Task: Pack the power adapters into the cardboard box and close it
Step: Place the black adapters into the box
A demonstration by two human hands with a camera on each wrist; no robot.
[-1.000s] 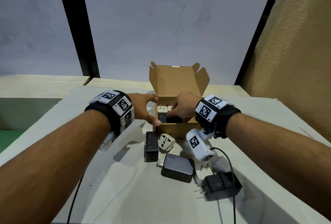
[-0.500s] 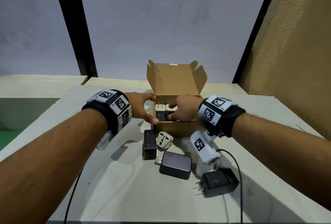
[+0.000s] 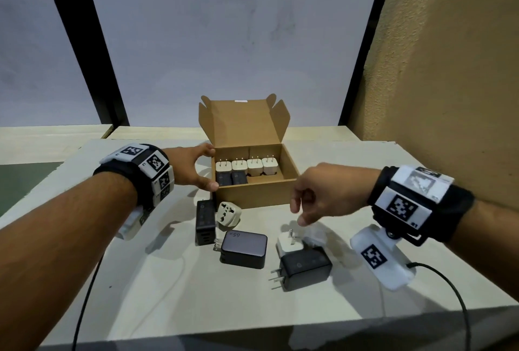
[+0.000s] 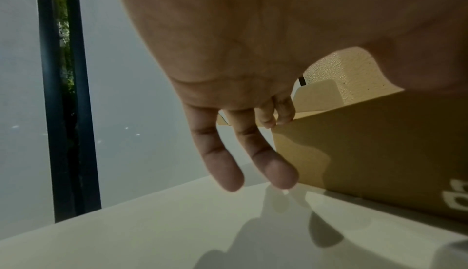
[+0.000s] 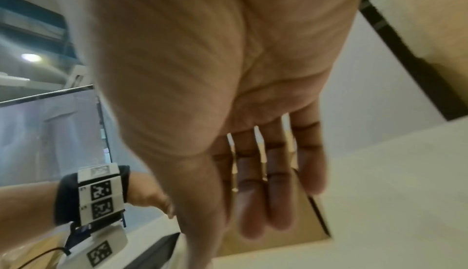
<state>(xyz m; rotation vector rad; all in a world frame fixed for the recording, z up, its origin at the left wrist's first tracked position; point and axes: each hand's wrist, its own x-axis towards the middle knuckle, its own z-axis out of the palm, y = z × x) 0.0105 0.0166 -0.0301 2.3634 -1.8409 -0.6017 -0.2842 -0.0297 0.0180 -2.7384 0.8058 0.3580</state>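
Note:
The open cardboard box (image 3: 254, 196) stands mid-table with its lid upright. Inside, several white adapters (image 3: 247, 168) fill the back row, and two black adapters (image 3: 231, 179) lie at the front left. My left hand (image 3: 212, 167) grips the box's left wall, thumb at the front corner and fingers at the back rim (image 4: 283, 117). My right hand (image 3: 299, 214) hovers empty with relaxed fingers (image 5: 266, 193) above a white adapter (image 3: 289, 242) on the table. Nearby lie a black adapter (image 3: 306, 265), a black 65 W adapter (image 3: 244, 249), an upright black adapter (image 3: 205, 221) and a beige travel adapter (image 3: 229, 214).
The white table (image 3: 168, 294) ends close to me and drops off at the left. A textured wall (image 3: 449, 69) rises on the right. A black cable (image 3: 455, 303) trails from my right wrist camera, and another cable (image 3: 84, 303) runs under my left forearm.
My right hand has come out of the box, leaving a black adapter inside, and moved back right over the loose adapters. The left hand stays on the box's left side.

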